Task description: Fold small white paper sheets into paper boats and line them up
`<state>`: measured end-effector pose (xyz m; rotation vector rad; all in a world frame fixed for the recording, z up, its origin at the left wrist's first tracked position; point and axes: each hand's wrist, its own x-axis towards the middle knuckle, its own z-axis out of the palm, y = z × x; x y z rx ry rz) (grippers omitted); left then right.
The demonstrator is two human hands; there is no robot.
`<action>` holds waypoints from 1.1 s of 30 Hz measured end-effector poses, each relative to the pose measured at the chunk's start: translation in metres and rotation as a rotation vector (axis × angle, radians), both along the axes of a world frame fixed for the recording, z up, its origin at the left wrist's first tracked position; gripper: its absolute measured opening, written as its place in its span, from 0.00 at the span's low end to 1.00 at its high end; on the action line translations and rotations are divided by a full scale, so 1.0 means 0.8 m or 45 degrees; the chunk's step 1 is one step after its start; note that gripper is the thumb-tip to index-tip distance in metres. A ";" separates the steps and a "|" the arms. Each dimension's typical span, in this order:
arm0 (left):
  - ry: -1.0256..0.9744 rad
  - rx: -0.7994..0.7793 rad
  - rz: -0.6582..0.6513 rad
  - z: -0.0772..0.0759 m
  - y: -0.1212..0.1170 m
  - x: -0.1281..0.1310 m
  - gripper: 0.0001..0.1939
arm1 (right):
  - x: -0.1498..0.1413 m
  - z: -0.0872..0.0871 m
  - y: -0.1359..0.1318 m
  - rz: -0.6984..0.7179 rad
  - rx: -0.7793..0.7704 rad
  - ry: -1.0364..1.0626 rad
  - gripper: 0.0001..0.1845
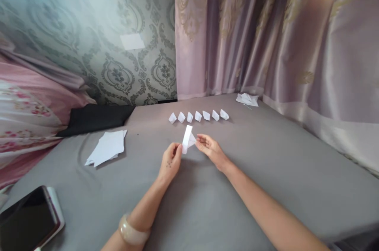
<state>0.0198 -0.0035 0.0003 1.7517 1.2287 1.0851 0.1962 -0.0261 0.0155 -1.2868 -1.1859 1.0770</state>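
Observation:
Between my hands is a partly folded sheet of white paper [187,139], with a straight band along its left side and a triangular point toward the right. My left hand [171,159] is closed on the lower left edge, thumb and fingers pinching it. At the right point, my right hand [209,149] pinches the tip with its thumb and fingers. The paper is held above the grey sheet. Just beyond it stands a row of several small folded white paper pieces [198,116].
Loose white paper sheets [109,146] lie in a stack at left. More white paper pieces [247,99] sit at the far right by the curtain [225,45]. A phone [28,219] rests at the near left, and a black cloth [97,117] lies near the wall.

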 end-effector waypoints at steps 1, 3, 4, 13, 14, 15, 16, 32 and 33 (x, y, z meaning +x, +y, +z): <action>-0.033 -0.009 -0.009 0.003 -0.008 0.005 0.16 | -0.005 0.004 -0.004 0.020 0.018 0.067 0.25; -0.032 -0.026 -0.010 0.010 -0.025 0.015 0.15 | -0.013 0.010 -0.010 0.033 0.065 0.145 0.23; -0.025 -0.026 -0.018 0.013 -0.032 0.020 0.15 | -0.016 0.012 -0.012 0.004 0.073 0.162 0.22; -0.374 -0.169 -0.038 0.022 -0.039 0.025 0.14 | -0.012 0.010 -0.017 0.022 0.075 -0.058 0.14; -0.466 -0.211 -0.051 0.022 -0.036 0.023 0.15 | -0.012 0.009 -0.018 0.045 0.082 -0.110 0.14; -0.549 -0.255 -0.070 0.022 -0.033 0.022 0.15 | -0.013 0.008 -0.018 0.062 0.093 -0.161 0.14; -0.615 -0.295 -0.087 0.021 -0.031 0.021 0.16 | -0.014 0.007 -0.020 0.074 0.103 -0.209 0.13; -1.057 -0.499 0.035 0.033 -0.029 0.020 0.14 | -0.042 0.026 -0.031 -0.139 0.668 -0.834 0.06; -1.078 -0.494 0.022 0.034 -0.030 0.020 0.14 | -0.045 0.027 -0.031 -0.135 0.670 -0.864 0.07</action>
